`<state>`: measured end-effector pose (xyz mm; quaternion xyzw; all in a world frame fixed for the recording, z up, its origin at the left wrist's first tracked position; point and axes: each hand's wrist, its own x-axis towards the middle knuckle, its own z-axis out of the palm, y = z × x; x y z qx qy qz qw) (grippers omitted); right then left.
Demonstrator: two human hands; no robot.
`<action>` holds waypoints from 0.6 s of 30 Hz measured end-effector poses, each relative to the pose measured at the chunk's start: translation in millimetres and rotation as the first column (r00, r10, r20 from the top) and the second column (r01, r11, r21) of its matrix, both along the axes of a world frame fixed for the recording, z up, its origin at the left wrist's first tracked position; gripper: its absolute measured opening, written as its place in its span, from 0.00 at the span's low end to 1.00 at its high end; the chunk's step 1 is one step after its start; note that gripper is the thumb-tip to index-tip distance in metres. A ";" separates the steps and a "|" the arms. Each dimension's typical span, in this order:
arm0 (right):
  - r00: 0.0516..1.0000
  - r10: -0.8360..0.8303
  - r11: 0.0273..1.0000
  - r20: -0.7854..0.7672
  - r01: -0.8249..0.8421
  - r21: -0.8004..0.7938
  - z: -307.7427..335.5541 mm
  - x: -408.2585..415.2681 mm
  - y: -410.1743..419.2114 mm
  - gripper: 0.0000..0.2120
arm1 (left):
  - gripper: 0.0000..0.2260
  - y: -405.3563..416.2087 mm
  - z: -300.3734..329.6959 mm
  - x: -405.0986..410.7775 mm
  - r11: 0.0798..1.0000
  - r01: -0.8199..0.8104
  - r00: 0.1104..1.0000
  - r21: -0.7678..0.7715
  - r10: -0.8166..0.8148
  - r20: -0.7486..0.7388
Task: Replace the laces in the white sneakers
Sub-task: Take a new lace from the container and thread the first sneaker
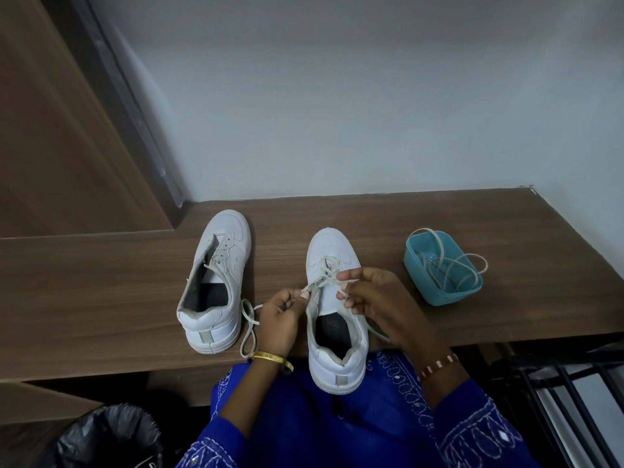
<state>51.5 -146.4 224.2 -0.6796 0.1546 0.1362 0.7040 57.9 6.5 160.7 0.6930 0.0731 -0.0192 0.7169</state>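
Observation:
Two white sneakers stand on the wooden counter (pixel 101 288). The left sneaker (pixel 216 285) has no lace in its eyelets. The right sneaker (pixel 334 315) is partly laced near the toe, and its heel hangs over the counter's front edge. My left hand (pixel 282 315) pinches the shoe's tongue or lace at its left side. My right hand (pixel 374 298) pinches the white lace (pixel 326 268) above the eyelets. One loose end of the lace (pixel 248 327) loops on the counter between the shoes.
A teal plastic tub (pixel 439 292) with a white lace (pixel 449 265) coiled in it sits at the right of the counter. A bin with a black liner (pixel 108 437) stands at the lower left. A dark metal rack (pixel 574 400) is at the lower right. The wall is close behind.

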 end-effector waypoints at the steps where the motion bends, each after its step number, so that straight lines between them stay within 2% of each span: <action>1: 1.000 0.001 0.998 0.017 0.000 -0.062 -1.4 0.8 1.6 0.08 | 0.13 -0.2 0.6 -0.7 1.000 -0.001 1.000 -0.013 0.001 -0.006; 7: 0.990 0.084 0.924 0.116 -0.033 -0.380 -13.2 2.7 15.4 0.12 | 0.13 -2.4 4.8 -5.6 0.997 -0.011 1.000 -0.075 0.009 -0.025; 12: 0.968 0.140 0.843 0.210 -0.005 -0.537 -19.4 2.9 24.1 0.05 | 0.11 -3.5 8.8 -7.6 0.995 -0.005 0.999 -0.101 0.000 -0.045; 18: 0.924 0.235 0.688 0.303 0.062 -0.723 -23.9 2.2 32.4 0.05 | 0.11 -3.0 7.7 -8.2 0.994 -0.009 0.999 -0.107 0.004 -0.047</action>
